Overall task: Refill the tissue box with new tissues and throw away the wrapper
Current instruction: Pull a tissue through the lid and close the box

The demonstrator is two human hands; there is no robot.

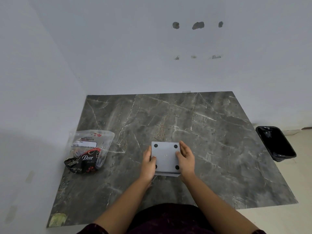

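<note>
A grey square tissue box (166,157) lies upside down on the dark marble table (211,132), its flat bottom with black round feet facing up. My left hand (148,163) grips its left side with the thumb on the bottom. On the box's right side is my right hand (185,159), fingers curled over that edge. A plastic tissue wrapper (88,151), clear at the top and black with "Dove" print below, lies crumpled at the table's left edge. I cannot tell whether tissues are inside the box.
A black bin (276,143) lined with a black bag stands on the floor off the table's right edge. White walls close in behind and on the left. A greenish patch (58,219) marks the table's near left corner.
</note>
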